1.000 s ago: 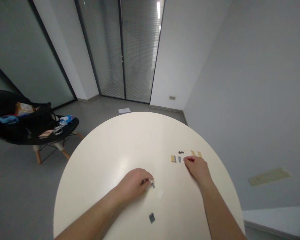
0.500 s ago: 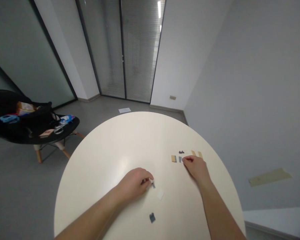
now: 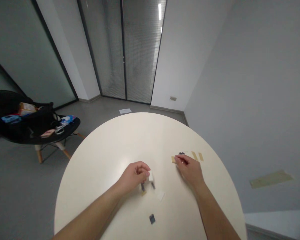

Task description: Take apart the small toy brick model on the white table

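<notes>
My left hand [image 3: 133,176] is over the middle of the round table, thumb and forefinger closed at the edge of a small white piece [image 3: 150,176]. A short dark strip [image 3: 153,185] juts from under it. Below these fingers show another dark strip [image 3: 142,186] and a small tan piece [image 3: 143,193]; whether they are joined to the white piece I cannot tell. My right hand [image 3: 190,168] is farther right, fingertips pinched beside a flat tan piece [image 3: 173,159]. Whatever lies between those fingertips is hidden.
Near the right hand lie a dark notched piece [image 3: 181,153] and two tan strips [image 3: 194,155]. A white flat piece [image 3: 161,196] and a dark grey piece [image 3: 152,219] lie on the round table [image 3: 102,146]. At left stands a black chair [image 3: 20,138] holding a bag and packets.
My right hand has shifted left along the row, now partly covering the flat tan piece. My left hand has moved slightly up and left, with more of the white piece showing.
</notes>
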Action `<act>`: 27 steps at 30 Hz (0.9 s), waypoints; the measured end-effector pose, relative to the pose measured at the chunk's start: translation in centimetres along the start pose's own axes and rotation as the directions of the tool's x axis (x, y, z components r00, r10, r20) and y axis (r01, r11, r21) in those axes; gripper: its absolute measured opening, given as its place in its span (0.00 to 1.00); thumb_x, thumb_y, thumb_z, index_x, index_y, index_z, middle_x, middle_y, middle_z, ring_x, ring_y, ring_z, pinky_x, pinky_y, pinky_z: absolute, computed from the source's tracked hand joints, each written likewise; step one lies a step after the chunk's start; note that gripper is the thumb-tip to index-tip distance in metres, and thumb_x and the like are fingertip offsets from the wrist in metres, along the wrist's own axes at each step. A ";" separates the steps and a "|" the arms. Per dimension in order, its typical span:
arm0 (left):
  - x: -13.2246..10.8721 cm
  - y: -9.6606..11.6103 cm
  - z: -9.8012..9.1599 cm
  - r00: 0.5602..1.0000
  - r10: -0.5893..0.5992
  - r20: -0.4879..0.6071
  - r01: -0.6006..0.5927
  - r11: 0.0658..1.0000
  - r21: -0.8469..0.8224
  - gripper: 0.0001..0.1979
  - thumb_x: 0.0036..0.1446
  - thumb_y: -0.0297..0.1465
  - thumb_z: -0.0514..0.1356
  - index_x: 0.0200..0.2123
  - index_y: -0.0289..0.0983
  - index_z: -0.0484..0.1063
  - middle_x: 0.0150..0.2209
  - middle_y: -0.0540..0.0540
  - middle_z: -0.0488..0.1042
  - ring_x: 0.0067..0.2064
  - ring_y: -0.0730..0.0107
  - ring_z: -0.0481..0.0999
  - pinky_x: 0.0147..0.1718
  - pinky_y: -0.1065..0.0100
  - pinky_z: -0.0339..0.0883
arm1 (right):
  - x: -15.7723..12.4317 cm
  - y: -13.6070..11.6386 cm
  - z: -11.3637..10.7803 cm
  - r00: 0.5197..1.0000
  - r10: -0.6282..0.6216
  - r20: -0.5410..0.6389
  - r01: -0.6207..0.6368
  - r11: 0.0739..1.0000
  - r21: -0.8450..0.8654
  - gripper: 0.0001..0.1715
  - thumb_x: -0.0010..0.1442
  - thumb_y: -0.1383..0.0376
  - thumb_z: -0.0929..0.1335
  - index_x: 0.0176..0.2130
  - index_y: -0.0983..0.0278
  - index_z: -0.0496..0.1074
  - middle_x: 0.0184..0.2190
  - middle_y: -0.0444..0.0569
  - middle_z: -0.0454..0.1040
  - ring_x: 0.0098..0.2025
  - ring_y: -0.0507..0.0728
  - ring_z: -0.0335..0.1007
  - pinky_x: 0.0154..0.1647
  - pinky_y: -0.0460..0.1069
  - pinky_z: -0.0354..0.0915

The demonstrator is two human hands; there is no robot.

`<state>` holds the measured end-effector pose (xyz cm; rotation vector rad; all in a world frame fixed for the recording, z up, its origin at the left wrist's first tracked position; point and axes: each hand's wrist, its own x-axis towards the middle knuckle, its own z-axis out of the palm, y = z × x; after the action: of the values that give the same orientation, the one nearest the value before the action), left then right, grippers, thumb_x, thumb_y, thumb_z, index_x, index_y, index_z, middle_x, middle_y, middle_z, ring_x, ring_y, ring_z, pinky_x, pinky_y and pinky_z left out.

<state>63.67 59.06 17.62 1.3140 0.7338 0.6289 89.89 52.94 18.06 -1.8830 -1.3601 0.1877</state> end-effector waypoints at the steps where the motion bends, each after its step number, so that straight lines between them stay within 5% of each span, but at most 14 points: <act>1: 0.1 0.1 0.0 1.000 -0.004 -0.007 0.004 1.000 -0.025 0.14 0.47 0.37 0.66 0.32 0.34 0.70 0.18 0.54 0.67 0.21 0.75 0.64 0.24 0.71 0.58 | -0.5 -0.9 0.3 0.997 -0.061 0.039 0.060 0.998 0.034 0.18 0.59 0.53 0.67 0.38 0.63 0.79 0.30 0.49 0.79 0.28 0.55 0.70 0.33 0.49 0.65; 6: 0.0 0.1 0.2 1.000 0.018 -0.019 -0.019 0.998 -0.055 0.14 0.48 0.36 0.67 0.31 0.36 0.66 0.16 0.56 0.66 0.20 0.77 0.63 0.23 0.73 0.57 | -2.8 -4.9 1.9 0.888 -0.364 0.279 0.318 0.927 0.198 0.17 0.58 0.54 0.71 0.44 0.61 0.78 0.27 0.45 0.75 0.21 0.49 0.59 0.25 0.46 0.59; 10: 0.0 -0.5 0.3 0.999 0.034 -0.012 -0.035 0.997 -0.066 0.15 0.49 0.36 0.67 0.28 0.38 0.61 0.16 0.58 0.64 0.19 0.78 0.63 0.22 0.74 0.55 | -3.6 -5.8 2.8 0.829 -0.419 0.370 0.350 0.905 0.240 0.19 0.57 0.55 0.73 0.46 0.60 0.77 0.28 0.44 0.75 0.22 0.49 0.58 0.25 0.45 0.57; 27: 0.0 -1.2 0.5 0.999 0.031 -0.037 -0.031 0.999 0.008 0.16 0.51 0.37 0.67 0.28 0.38 0.61 0.18 0.58 0.63 0.20 0.79 0.60 0.22 0.75 0.51 | -3.7 -5.6 3.1 0.814 -0.448 0.369 0.386 0.893 0.231 0.18 0.54 0.61 0.74 0.46 0.60 0.77 0.32 0.46 0.75 0.27 0.50 0.65 0.28 0.45 0.61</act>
<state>64.11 58.59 16.51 1.3261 0.7477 0.6773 82.56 51.95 18.51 -1.4192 -1.9606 0.4690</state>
